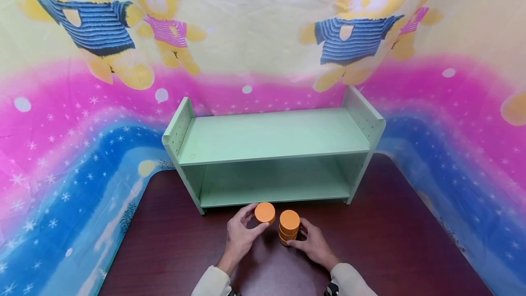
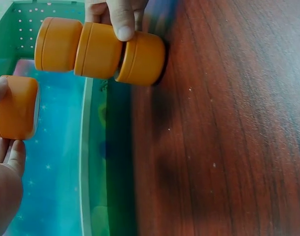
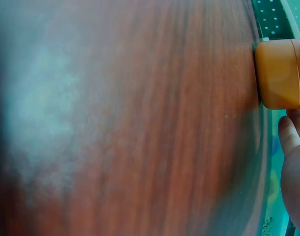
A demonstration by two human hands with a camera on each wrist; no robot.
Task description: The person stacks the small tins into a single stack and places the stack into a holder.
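My left hand (image 1: 240, 236) pinches one round orange tin (image 1: 265, 213) between thumb and fingers, holding it up off the table. Just to its right stands a stack of three similar orange tins (image 1: 289, 222), upright and set one on another. Around the lower part of that stack my right hand (image 1: 314, 245) curls its thumb and fingers. The left wrist view shows the single tin (image 2: 16, 107) apart from the stack (image 2: 98, 49), level with its upper end. At the right edge of the right wrist view, the bottom tin (image 3: 277, 73) appears to rest on the tabletop.
A pale green two-tier shelf (image 1: 275, 134) stands behind the hands on the dark reddish-brown wooden table (image 1: 164, 250). Its lower front edge is close to the held tin. A cloth printed with teddy bears (image 1: 255, 26) hangs behind and along both sides.
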